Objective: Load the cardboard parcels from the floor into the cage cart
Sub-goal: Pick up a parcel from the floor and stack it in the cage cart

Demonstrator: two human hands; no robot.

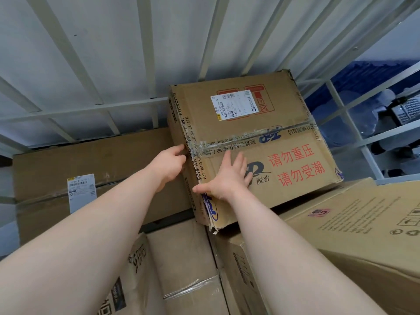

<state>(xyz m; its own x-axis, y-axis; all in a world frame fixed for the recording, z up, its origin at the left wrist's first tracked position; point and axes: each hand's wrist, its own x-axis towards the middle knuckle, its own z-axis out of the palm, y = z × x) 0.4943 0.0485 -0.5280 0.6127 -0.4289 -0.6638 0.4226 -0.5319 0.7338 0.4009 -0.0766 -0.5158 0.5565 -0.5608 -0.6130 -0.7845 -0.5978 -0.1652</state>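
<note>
Well, the taped parcel (247,133) sits centre frame, askew on top of other boxes (363,226) inside the cage cart (127,106), its far corner close to the bars. The board looks stiff but tired: the lower corner is torn, the tape (227,142) is wrinkled, and red print warns against heavy pressure. I judge it crushable, so I would grip the side faces low down, never the tape. My right hand (227,178) lies flat on top, fingers spread. My left hand (169,164) meets the left edge at the seam; pressing or hooking, I cannot tell
</note>
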